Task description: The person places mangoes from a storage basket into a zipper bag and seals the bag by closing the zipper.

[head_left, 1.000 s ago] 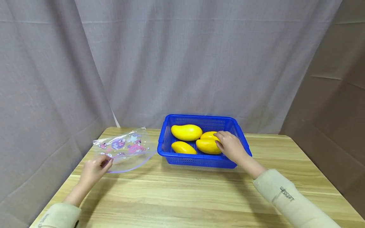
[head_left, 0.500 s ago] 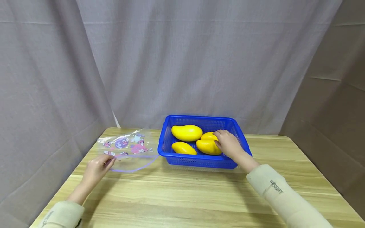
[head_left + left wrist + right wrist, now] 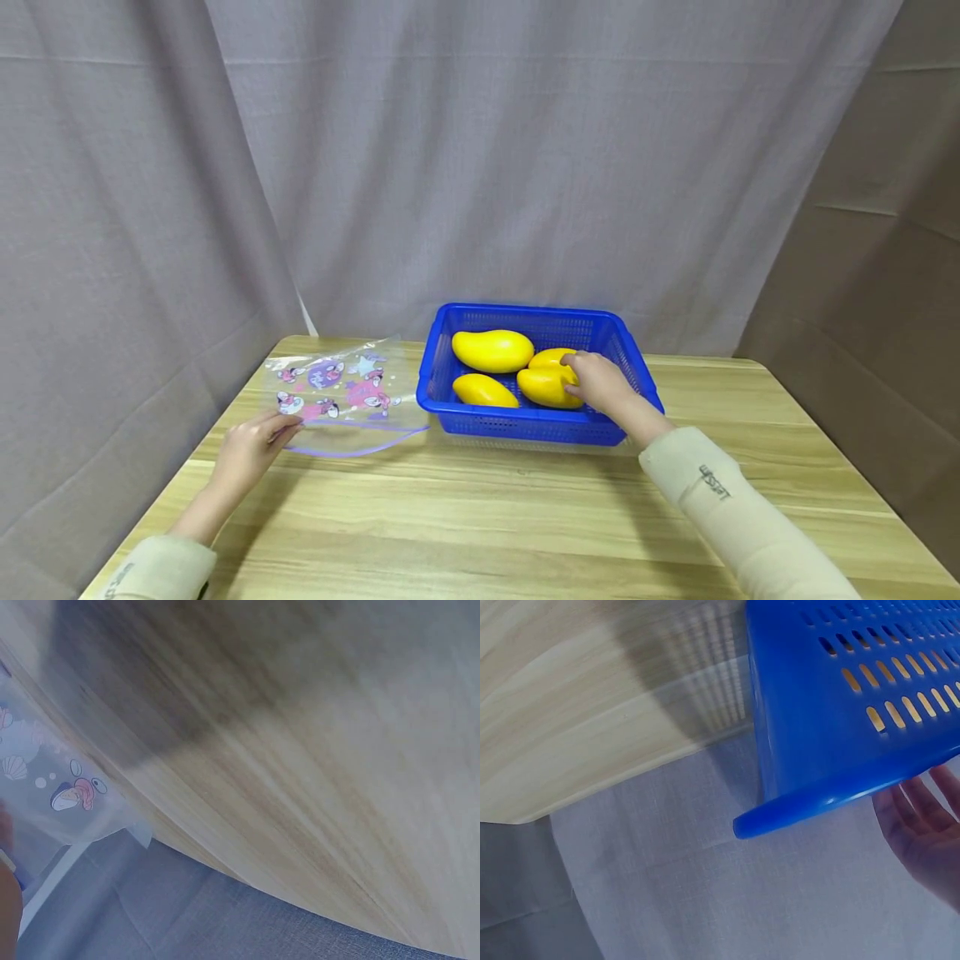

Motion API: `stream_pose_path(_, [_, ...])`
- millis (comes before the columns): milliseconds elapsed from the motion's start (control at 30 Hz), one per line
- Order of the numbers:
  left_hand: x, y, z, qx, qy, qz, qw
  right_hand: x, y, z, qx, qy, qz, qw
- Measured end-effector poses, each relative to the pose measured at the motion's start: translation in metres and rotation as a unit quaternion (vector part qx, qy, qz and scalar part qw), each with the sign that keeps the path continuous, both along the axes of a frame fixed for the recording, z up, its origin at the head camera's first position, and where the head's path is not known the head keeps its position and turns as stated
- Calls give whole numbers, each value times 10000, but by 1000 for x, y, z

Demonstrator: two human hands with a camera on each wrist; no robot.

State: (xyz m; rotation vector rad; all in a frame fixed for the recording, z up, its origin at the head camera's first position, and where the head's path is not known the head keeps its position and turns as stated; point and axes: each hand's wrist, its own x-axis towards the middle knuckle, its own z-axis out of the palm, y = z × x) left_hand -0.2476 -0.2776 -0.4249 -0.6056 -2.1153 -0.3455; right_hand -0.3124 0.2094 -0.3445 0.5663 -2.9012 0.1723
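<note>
In the head view, my left hand [image 3: 251, 454] pinches the near left edge of a clear plastic zip bag [image 3: 337, 390] printed with pink and purple cartoon figures. The bag's purple-edged mouth faces the front of the table. Part of the printed bag [image 3: 45, 772] also shows at the left of the left wrist view. My right hand [image 3: 602, 385] reaches into the blue basket [image 3: 517, 423] and grips the right end of a yellow mango [image 3: 546, 388], thumb in front and fingers over the top. Behind that one lies another mango [image 3: 550, 358], partly hidden by it and by the fingers.
Two more mangoes, a large one [image 3: 492, 351] and a smaller one [image 3: 483, 390], lie in the basket's left half. The wooden table [image 3: 450, 517] ends at a grey curtain [image 3: 510, 167] behind, with a brown cloth [image 3: 885, 217] at the right.
My left hand has shifted slightly right, and the bag has moved right and flattened out, its mouth edge now near the basket's front left corner. The right hand stays at the mango.
</note>
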Motion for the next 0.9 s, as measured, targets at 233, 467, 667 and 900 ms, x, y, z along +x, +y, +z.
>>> stream_pose_path(233, [1, 2, 2, -208, 41, -56, 9998, -2, -1, -4, 1, -390, -81, 9992])
stream_pose_path(467, [5, 8, 4, -300, -190, 16, 9994, -3, -3, -12, -22, -434, -351, 9984])
stream_pose_path(667, [6, 9, 6, -297, -317, 15, 9991, -7, -1, -15, -148, -388, -446, 9981])
stream_pose_path(900, [8, 9, 7, -323, -670, -185, 9971, -9, 1, -18, -397, -487, -523, 9966])
